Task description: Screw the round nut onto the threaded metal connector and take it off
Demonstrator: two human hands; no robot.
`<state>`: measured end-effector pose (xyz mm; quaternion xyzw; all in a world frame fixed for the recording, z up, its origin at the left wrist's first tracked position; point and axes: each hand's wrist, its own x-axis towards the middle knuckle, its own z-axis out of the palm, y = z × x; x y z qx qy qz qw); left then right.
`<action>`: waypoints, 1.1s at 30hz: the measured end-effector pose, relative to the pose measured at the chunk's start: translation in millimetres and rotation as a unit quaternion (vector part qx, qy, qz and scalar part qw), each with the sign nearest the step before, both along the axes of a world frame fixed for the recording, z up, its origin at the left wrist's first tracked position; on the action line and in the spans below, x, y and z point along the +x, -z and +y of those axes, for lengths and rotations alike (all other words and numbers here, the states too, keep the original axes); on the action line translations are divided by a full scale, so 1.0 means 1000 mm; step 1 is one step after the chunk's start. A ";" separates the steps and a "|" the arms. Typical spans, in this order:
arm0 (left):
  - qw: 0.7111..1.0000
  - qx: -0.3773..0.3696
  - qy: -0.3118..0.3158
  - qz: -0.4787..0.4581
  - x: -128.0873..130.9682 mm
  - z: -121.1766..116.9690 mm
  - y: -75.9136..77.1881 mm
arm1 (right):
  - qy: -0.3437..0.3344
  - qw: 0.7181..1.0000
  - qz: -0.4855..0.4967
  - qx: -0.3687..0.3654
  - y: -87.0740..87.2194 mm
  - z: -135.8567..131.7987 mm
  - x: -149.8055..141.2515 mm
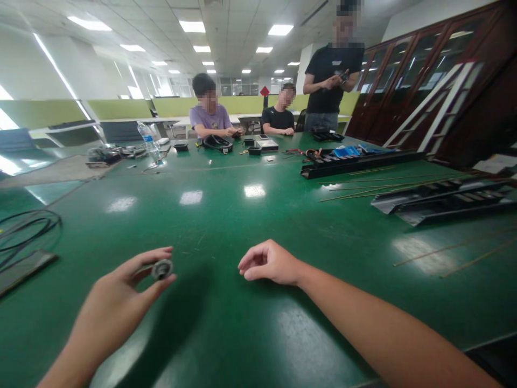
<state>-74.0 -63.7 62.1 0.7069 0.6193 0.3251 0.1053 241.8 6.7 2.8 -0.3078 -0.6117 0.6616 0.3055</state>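
Note:
My left hand is at the lower left, above the green table. Between its thumb and fingers it grips a small round metal part, whose ringed end with a dark centre faces me. The rest of that part is hidden by the hand. To the right, my right hand hovers low over the tabletop. Its fingers are loosely curled, with a small gap to the thumb, and nothing shows between them. The two hands are apart from each other.
Black metal channels and thin rods lie at the right. A long black rail holds blue packets. Black cable lies left. Beyond are a water bottle, small black boxes, three people and a ladder.

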 end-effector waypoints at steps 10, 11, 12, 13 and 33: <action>0.980 0.001 0.200 -0.012 0.101 0.041 0.027 | 0.162 0.949 -0.140 0.232 0.002 -0.002 -0.003; 0.978 0.010 0.207 -0.008 0.098 0.041 0.031 | 0.159 0.945 -0.146 0.247 0.002 -0.004 -0.004; 0.976 0.020 0.216 -0.003 0.095 0.040 0.035 | 0.152 0.943 -0.150 0.255 0.001 -0.005 -0.004; 0.974 0.029 0.224 0.003 0.091 0.040 0.038 | 0.145 0.943 -0.152 0.259 0.001 -0.006 -0.004; 0.973 0.061 0.222 -0.008 0.083 0.035 0.045 | 0.123 0.911 -0.171 0.356 -0.010 -0.016 -0.005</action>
